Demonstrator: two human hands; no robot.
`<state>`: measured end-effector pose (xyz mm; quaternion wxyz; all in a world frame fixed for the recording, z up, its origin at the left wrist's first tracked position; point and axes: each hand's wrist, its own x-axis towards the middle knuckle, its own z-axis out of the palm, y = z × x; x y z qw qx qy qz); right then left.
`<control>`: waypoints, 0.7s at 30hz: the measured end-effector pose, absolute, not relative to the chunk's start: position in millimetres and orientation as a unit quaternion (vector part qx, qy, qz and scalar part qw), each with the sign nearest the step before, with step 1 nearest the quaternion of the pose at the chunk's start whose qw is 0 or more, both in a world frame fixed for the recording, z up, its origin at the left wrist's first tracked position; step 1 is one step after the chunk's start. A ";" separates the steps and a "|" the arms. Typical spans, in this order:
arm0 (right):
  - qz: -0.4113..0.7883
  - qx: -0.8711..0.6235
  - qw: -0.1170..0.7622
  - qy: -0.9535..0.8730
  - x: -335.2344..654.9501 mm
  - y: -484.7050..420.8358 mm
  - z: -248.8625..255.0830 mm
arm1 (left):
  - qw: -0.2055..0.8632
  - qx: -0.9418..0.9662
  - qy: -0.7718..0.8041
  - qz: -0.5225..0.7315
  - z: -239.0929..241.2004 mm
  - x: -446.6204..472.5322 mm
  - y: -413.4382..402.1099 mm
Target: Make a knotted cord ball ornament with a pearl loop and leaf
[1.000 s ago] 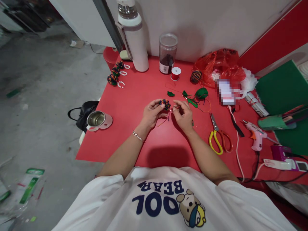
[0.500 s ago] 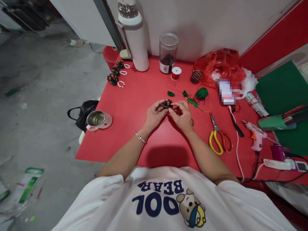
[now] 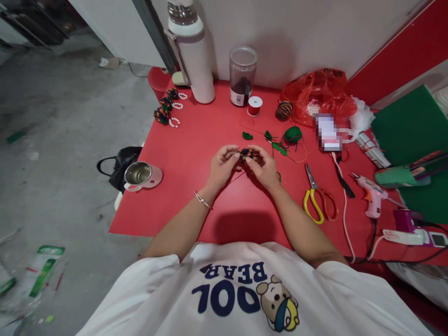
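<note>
A small multicoloured wound-thread piece (image 3: 246,154) is pinched between both my hands above the red table (image 3: 182,154). My left hand (image 3: 222,166) grips it from the left with curled fingers, a thin bracelet on that wrist. My right hand (image 3: 265,166) closes on it from the right, fingertips touching the piece. A loose thread hangs from it toward the table. Just beyond lie a green thread ball (image 3: 292,135) and green scraps (image 3: 248,136).
Yellow-handled scissors (image 3: 314,201) and a pink glue gun (image 3: 371,197) lie to the right. A metal cup (image 3: 139,174) sits at the left edge. At the back stand a white flask (image 3: 194,60), a jar (image 3: 241,77), a red spool (image 3: 255,106) and a red bag (image 3: 317,95). Finished pieces (image 3: 164,108) rest at far left.
My hands have come together: the right hand, apart and pulling a thread a second ago, now presses on the piece. The piece turned and is mostly covered by fingers.
</note>
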<state>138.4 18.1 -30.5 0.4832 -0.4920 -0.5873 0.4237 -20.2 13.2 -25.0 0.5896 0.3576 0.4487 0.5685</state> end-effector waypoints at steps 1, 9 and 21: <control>0.425 -0.489 0.484 -0.589 138.8 17.9 -30.5 | 0.581 0.359 0.451 0.574 -25.6 -19.8 13.5; 0.386 -0.484 0.480 -0.621 141.6 20.4 -36.4 | 0.430 0.486 0.509 0.566 -39.0 -18.0 12.6; 0.334 -0.458 0.458 -0.684 142.9 19.1 -32.3 | 0.239 0.644 0.503 0.525 -38.6 -28.8 16.0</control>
